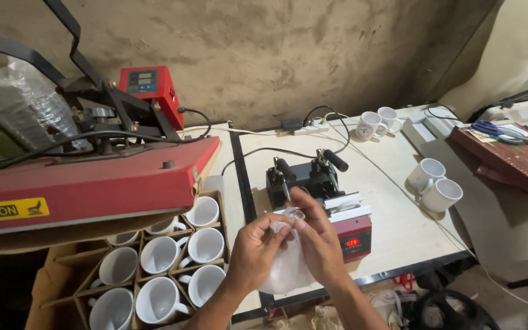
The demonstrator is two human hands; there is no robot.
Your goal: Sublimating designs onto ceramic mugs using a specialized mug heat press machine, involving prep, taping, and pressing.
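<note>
Both hands are working a thin clear plastic bag (pixel 286 269) in front of the small black mug press (pixel 313 183) — the left hand (pixel 253 247) is gripping the bag's side while the right hand (pixel 320 241) is pinching at its mouth (what it holds is too blurred to tell). This looks like an unwrapping step; next, the fingers will likely need to part the film cleanly. White mugs (pixel 160 253) are sitting in a divided carton (pixel 62 287) just left.

Rough stained plaster wall (pixel 288 55) ran behind, dim warm light. Pale counter (pixel 392 226) with dark seams stood against it; a second low surface (pixel 496 208) sat off its right edge. Floor (pixel 520 299) below was bare, grey, cluttered.
</note>
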